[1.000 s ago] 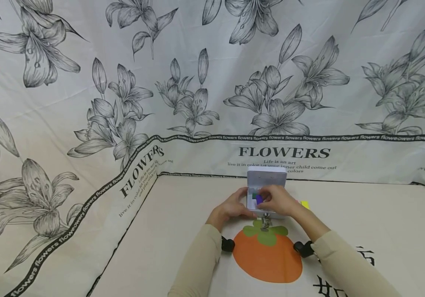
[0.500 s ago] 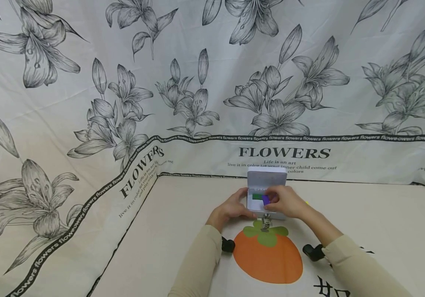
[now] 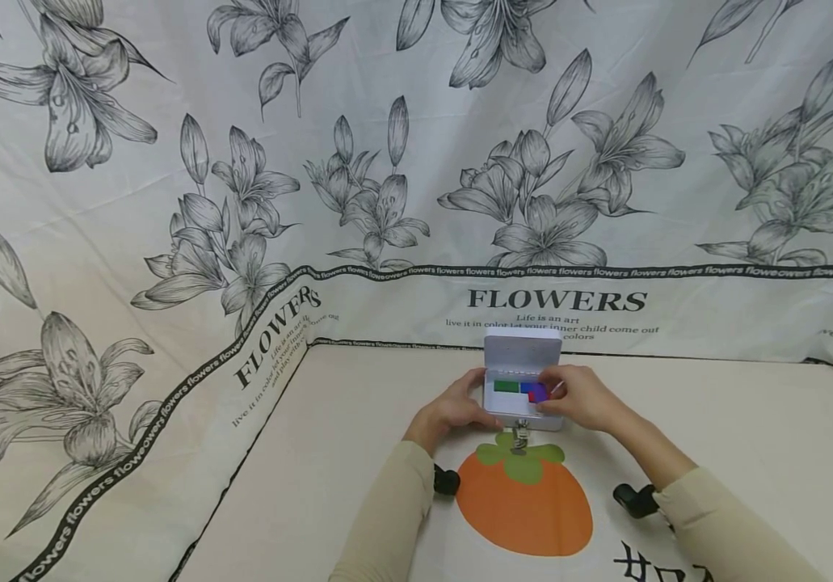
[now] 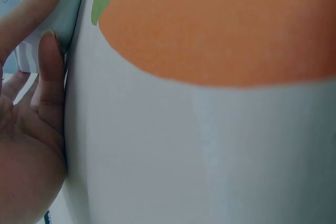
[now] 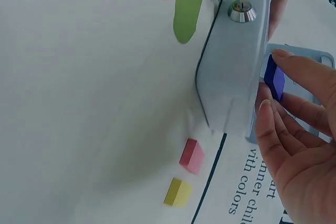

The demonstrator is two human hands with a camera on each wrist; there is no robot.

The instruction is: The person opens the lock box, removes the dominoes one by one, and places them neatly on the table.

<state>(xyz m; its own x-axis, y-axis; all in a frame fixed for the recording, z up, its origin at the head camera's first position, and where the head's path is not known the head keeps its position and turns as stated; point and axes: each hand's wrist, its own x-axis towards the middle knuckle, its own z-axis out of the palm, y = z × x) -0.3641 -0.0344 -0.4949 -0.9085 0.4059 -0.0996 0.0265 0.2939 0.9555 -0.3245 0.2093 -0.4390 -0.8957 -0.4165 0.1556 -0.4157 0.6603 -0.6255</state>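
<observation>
A pale metal cash box (image 3: 523, 353) stands on the table with its lid raised. My left hand (image 3: 456, 408) grips its left side, the thumb (image 4: 51, 80) and a finger lying against the wall in the left wrist view. Over the box's right part, my right hand (image 3: 585, 396) pinches a small purple block (image 5: 275, 77) between thumb and fingertips. Inside the box lie a green piece (image 3: 506, 387), a blue piece (image 3: 526, 388) and a bit of red (image 3: 532, 397) beside the purple block. My right fingers partly cover that corner.
Keys hang from the front lock (image 5: 241, 11). Right of the box, a pink block (image 5: 192, 156) and a yellow block (image 5: 178, 192) lie on the tablecloth, out of sight in the head view. A flower-printed curtain (image 3: 387, 307) rises behind the box.
My right hand has moved rightward across the box with the purple block, uncovering the green, blue and red inside. The left hand has stayed at the box's side.
</observation>
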